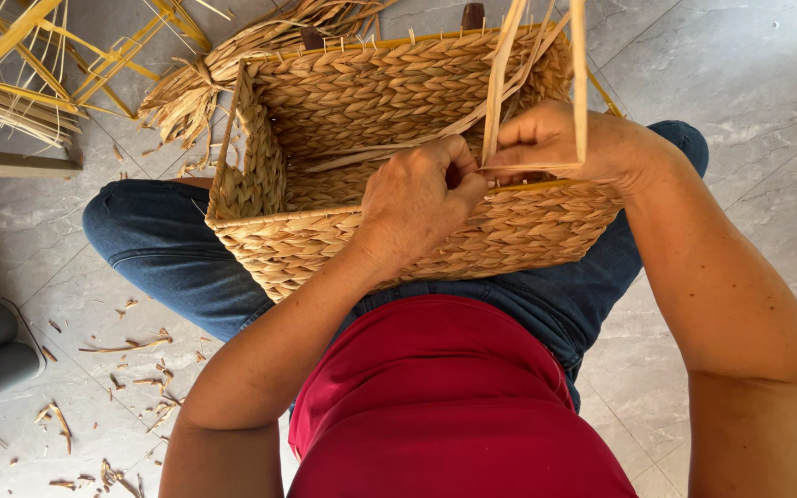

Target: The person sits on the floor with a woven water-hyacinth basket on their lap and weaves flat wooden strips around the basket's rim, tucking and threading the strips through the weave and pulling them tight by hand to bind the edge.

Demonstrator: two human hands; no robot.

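Basket position: the woven basket [398, 161] rests on your lap, across both knees, mouth upward, its near wall against your body.
Left hand: your left hand [422, 198] sits on the near rim, fingers curled together and pinched on a fibre strand at the rim.
Right hand: your right hand [560, 138] sits just beside it at the near right corner, fingers closed on the flat strands [500, 83] that rise upright past the far wall.
Frame: a yellow wire frame [546, 184] shows along the near rim where the weave is not yet closed.
Risk, strand breakage: the upright strands look thin and dry; a sharp bend at the rim would likely split them.
Risk, loose weave: both hands meet at one spot; if either pinch slackens, the last turn may spring off the frame.
Risk, basket shift: only your legs carry the basket; a hard pull toward the right corner could tip it off your knee onto the floor [749, 83].
Risk, snagging: the loose fibre bundle [223, 65] touches the far left corner and could catch in the work.
Floor debris: fibre scraps [131, 369] lie beside your left leg; whether they are slippery cannot be told.
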